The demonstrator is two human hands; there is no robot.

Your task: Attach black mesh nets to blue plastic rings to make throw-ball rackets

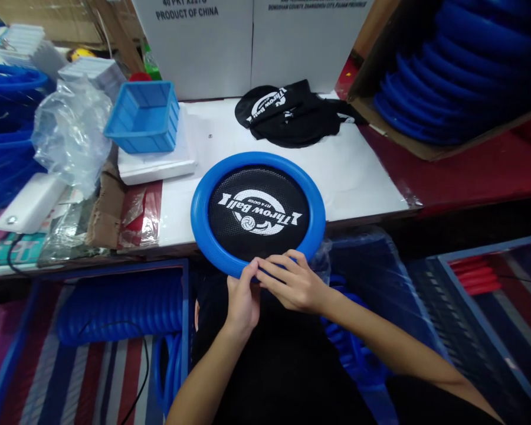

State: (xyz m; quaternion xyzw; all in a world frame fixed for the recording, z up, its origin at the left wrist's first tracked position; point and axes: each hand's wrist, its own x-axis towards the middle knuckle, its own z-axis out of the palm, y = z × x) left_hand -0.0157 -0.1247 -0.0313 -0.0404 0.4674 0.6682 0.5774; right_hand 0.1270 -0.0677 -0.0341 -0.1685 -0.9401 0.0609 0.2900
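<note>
A round throw-ball paddle with a blue ring rim and a black mesh face [259, 236] printed in white lies partly on the white worktop [358, 183], its near edge toward me. My left hand [243, 298] pinches the near rim, thumb on top. Beside it, my right hand [294, 280] grips the same rim, fingers lying over its upper side and reaching toward my left thumb. The fingers under the rim are hidden. Beyond the ring, several black printed fabric discs [292, 115] lie in a loose pile.
A blue plastic bin [146, 115] stands on a white slab at the left, near a clear plastic bag [71, 133]. White cartons [252, 47] form a wall behind. A cardboard box of blue rings [442, 88] leans at the right. Below are crates with more blue rings [124, 307].
</note>
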